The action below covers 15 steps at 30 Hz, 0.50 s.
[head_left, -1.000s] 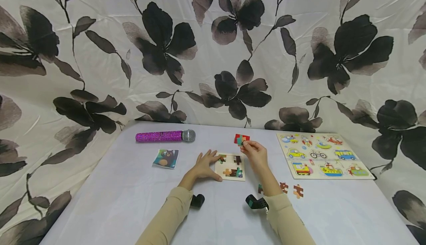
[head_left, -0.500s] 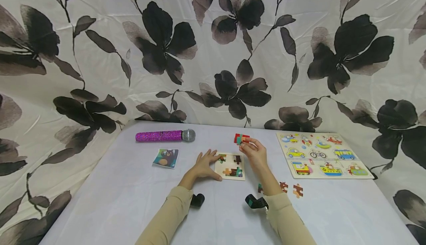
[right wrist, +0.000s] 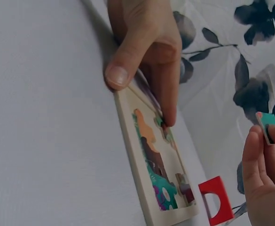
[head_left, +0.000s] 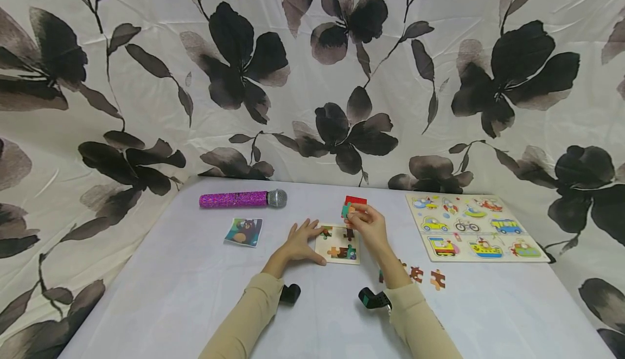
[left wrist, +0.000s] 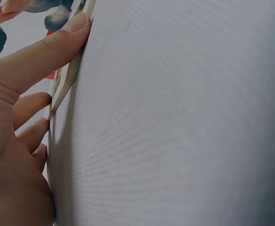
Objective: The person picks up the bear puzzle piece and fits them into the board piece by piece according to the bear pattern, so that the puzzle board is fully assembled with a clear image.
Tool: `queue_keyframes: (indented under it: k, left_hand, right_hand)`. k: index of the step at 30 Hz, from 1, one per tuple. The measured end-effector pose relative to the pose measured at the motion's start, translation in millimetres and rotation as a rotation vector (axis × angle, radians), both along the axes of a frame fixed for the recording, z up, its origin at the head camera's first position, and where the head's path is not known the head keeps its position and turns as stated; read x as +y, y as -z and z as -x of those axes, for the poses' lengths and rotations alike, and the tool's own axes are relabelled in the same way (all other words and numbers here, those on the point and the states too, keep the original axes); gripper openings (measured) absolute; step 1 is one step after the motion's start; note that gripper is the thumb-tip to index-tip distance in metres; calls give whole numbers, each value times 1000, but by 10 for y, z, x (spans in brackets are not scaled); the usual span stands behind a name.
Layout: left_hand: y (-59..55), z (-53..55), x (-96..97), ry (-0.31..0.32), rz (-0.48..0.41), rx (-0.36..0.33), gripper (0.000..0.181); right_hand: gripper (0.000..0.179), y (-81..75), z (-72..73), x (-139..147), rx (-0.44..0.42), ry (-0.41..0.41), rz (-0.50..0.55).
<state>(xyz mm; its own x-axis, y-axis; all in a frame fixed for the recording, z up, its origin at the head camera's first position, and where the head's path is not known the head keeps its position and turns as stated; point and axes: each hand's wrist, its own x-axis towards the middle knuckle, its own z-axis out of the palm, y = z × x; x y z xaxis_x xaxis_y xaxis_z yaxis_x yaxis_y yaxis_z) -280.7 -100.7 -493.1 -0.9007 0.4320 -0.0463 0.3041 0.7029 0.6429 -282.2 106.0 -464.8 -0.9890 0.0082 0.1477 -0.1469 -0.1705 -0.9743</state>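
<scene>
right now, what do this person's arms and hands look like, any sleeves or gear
The left sleeve and right sleeve are long and beige. The left wrist gadget and right wrist gadget are black. The left hand and right hand are ungloved.

Room fronts the puzzle board [head_left: 338, 241]; left fingers [head_left: 311, 234] bar its left.
</scene>
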Motion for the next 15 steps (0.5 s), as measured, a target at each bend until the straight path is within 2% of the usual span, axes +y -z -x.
queue_keyframes:
  k: [5,15]
  left_hand:
    - [6,0,3,2,6,5,90]
    - [21,10,2,-1,0,10,90]
  right_hand:
    - [26,32,-36,-7,57,24,-139]
    - [30,32,-74,-15,94,42,-226]
